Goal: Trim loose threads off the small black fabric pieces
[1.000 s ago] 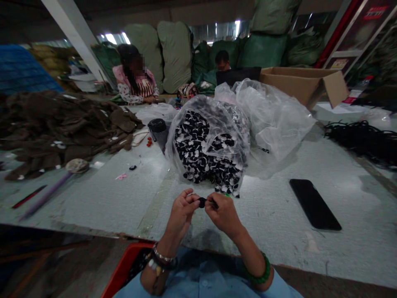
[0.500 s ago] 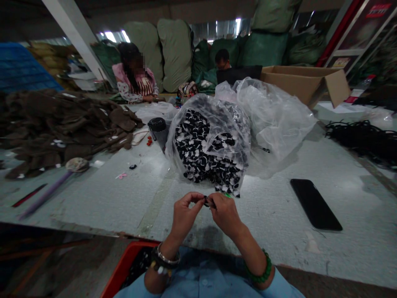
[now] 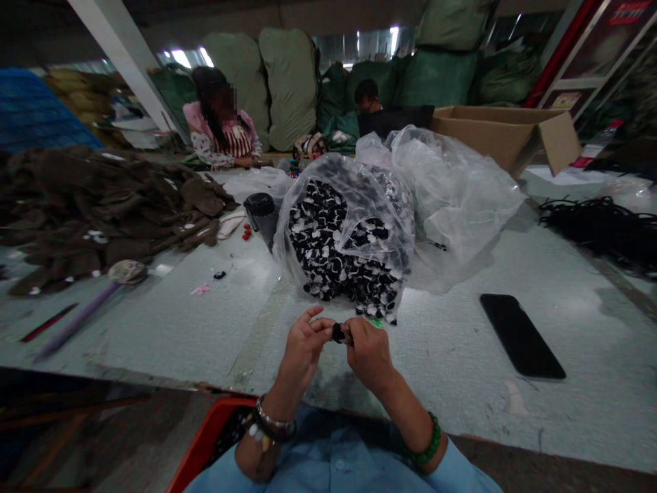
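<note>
My left hand (image 3: 305,350) and my right hand (image 3: 369,355) meet above the table, pinching a small black piece (image 3: 339,333) between their fingertips. The fingers hide most of the piece, so its exact shape is unclear. Just beyond my hands, a clear plastic bag (image 3: 349,239) bulges with a heap of black-and-white pieces. A tiny green bit (image 3: 378,322) lies at the bag's near edge. My left wrist wears a metal bangle and beads, and my right wrist a green beaded bracelet.
A black phone (image 3: 521,335) lies on the pale table (image 3: 154,335) to the right. A brown fabric pile (image 3: 102,198) sits left, black cords (image 3: 600,229) right. A cardboard box (image 3: 506,133), green sacks (image 3: 290,82) and a seated co-worker (image 3: 220,123) stand beyond. An orange crate (image 3: 210,428) sits below the table edge.
My hands have shifted slightly, and the fingers of my left hand have spread a little. More of the black piece shows between my fingertips. The bag and phone stay in place.
</note>
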